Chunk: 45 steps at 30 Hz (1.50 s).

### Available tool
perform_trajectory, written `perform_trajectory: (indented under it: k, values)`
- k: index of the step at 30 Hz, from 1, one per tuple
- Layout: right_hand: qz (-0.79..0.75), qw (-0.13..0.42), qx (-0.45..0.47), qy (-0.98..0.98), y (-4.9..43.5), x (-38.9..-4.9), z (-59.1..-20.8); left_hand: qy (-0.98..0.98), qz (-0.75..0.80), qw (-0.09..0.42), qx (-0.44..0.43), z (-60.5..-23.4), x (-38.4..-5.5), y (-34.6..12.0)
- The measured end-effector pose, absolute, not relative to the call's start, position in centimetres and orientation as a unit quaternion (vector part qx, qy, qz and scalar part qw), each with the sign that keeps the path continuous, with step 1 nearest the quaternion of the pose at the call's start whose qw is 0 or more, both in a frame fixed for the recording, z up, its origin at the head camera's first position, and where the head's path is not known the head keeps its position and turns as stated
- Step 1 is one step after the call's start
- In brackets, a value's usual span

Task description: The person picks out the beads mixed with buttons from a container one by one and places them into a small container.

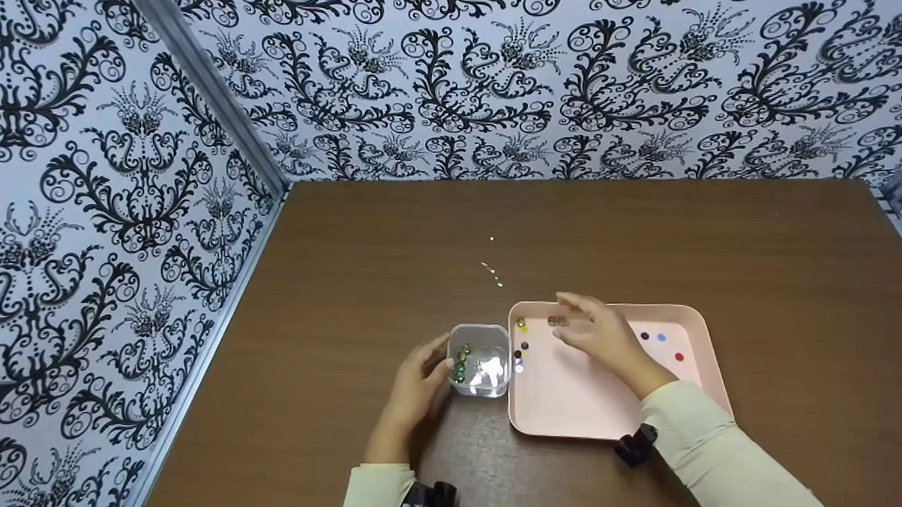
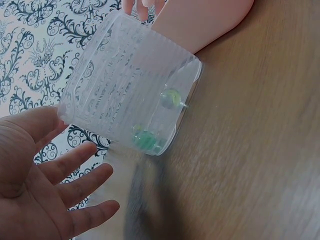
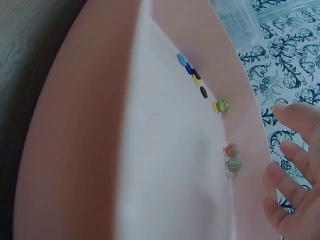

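My left hand (image 1: pixel 418 382) is at the left side of a clear square plastic container (image 1: pixel 480 393), touching its rim, with the other fingers spread in the left wrist view. Several green and yellowish marbles (image 1: pixel 460 364) lie along the container's left side. Over the back of a pink tray (image 1: pixel 577 414) hovers my right hand (image 1: pixel 596 335), fingers extended and holding nothing. Beneath its fingertips, two glass marbles (image 1: pixel 557 321) sit against the tray's back wall. Another marble (image 3: pixel 223 105), with yellow-green streaks, is in the tray's back left corner beside a yellow disc (image 3: pixel 215 106).
Several small flat discs (image 3: pixel 189 68) in blue, black and yellow lie along the tray's left wall. To the right in the tray are a red disc (image 1: pixel 679 357) and a blue disc (image 1: pixel 661 338). The brown table (image 1: pixel 332 288) meets patterned walls (image 1: pixel 490 79) behind and left.
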State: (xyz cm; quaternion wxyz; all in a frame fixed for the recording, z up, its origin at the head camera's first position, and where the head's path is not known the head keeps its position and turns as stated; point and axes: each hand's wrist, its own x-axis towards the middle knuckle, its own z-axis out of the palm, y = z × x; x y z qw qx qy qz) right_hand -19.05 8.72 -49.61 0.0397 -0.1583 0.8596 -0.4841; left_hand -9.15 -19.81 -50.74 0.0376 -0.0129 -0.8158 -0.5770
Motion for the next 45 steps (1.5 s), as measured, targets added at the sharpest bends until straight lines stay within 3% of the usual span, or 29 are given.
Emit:
perform_trajectory:
  k: [11, 20, 31, 45]
  values:
    - [-0.492, 0.048, -0.141, 0.858, 8.8, -19.6, -50.1, -0.816, -0.576, 0.041, -0.016, -50.7, -9.2, -19.8]
    - [-0.522, 0.101, -0.102, 0.841, 9.2, -20.1, -50.4, -0.800, -0.599, 0.025, -0.014, -50.8, -9.2, -19.8]
    - [-0.547, 0.127, -0.097, 0.822, 9.3, -20.7, -50.8, -0.795, -0.605, 0.026, -0.015, -50.8, -9.2, -19.9]
    - [-0.504, 0.130, -0.104, 0.848, 9.5, -21.0, -50.9, -0.795, -0.607, 0.024, -0.007, -50.8, -9.1, -19.8]
